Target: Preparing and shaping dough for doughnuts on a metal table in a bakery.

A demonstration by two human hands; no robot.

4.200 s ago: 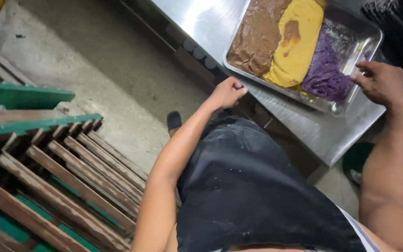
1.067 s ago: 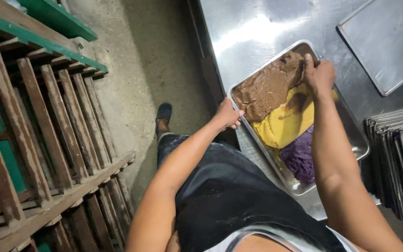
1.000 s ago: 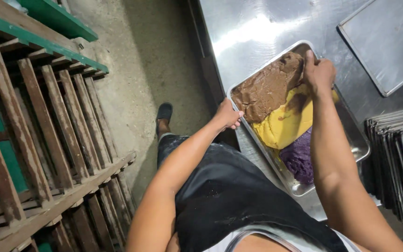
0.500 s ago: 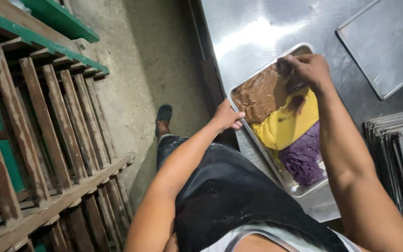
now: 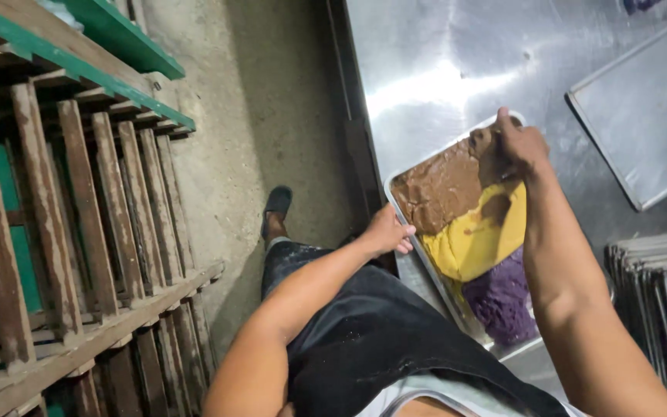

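- since half a second ago the right hand [image 5: 520, 145] has slid from the near-middle of the brown dough to the far corner of the shallow rectangular metal tray [image 5: 424, 264]; its fingers are curled closed, pinching a lump at the far end of the brown dough mass [image 5: 445, 185].
- that suggests a piece of brown dough is being pulled loose at the tray's far end, though the lump itself is mostly hidden by the hand.
- the left hand [image 5: 386, 230] has not shifted: it rests on the tray's left rim, fingers loosely bent against the edge, holding nothing else.
- the tray sits at the left edge of the shiny steel desk [image 5: 441, 69], with the brown dough farthest, a yellow dough mass [image 5: 476, 239] in the middle and a purple dough mass [image 5: 503, 297] nearest.
- to the right on the desk lies an empty flat metal baking sheet [image 5: 642, 123], and near right stands a stack of metal trays [image 5: 661, 309], both apart from the working tray.
- left of the person, across the concrete floor [image 5: 248, 139], stands a wooden slatted rack with green trim [image 5: 79, 232]; nothing blocks the hands.
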